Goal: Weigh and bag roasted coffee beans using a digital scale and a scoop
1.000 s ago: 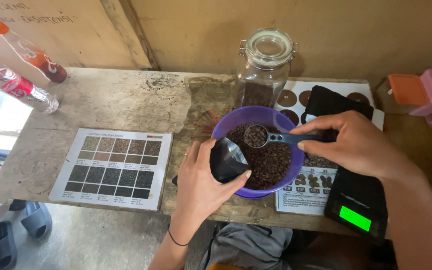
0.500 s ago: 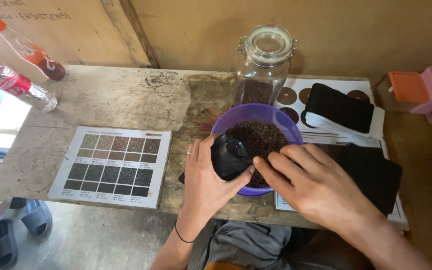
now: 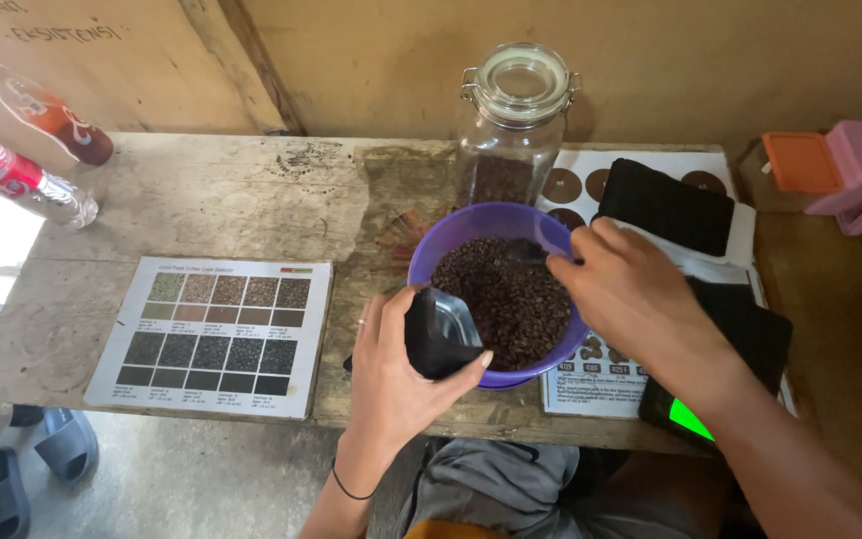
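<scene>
grip check: pouch in left hand, scoop in right, both at the purple bowl

head view, only one there is:

- left hand (image 3: 396,384) has its grip wrapped round a small black pouch (image 3: 438,332), thumb on the near side, fingers curled behind. pouch mouth is open, silvery lining showing, tilted toward the bowl and touching or just over its near rim.
- right hand (image 3: 641,299) reaches in from the right, grip pressed together on a dark scoop (image 3: 528,252) that dips into the beans at the far side of the bowl. only a bit of the scoop shows; can't tell how full it is.
- purple bowl (image 3: 561,351) sits on the wooden surface (image 3: 202,210), well filled with dark coffee beans (image 3: 506,299).

handling, my read:
- pouch looks like thin foil laminate: light, floppy, slick. squeezing mid-body would likely shut the mouth. best held at the side seams, as now, so the opening stays bowed.
- scoop seems rigid and light; pinch the handle end, keep it level. beans are loose and hard, so they roll and bounce if tipped fast.
- bowl looks like thin plastic, probably light even loaded; a nudge at the rim could slide it.

around it:
- clip-top glass jar (image 3: 517,120) just behind the bowl, a layer of beans in the bottom. fragile, near the right hand's path.
- colour chart sheet (image 3: 214,334) lies left of the bowl.
- black flat pouches (image 3: 666,205) on printed sheets to the right.
- scale with a green display (image 3: 690,419) at the near right edge, partly under the forearm.
- two plastic bottles (image 3: 22,170) at far left, well apart.
</scene>
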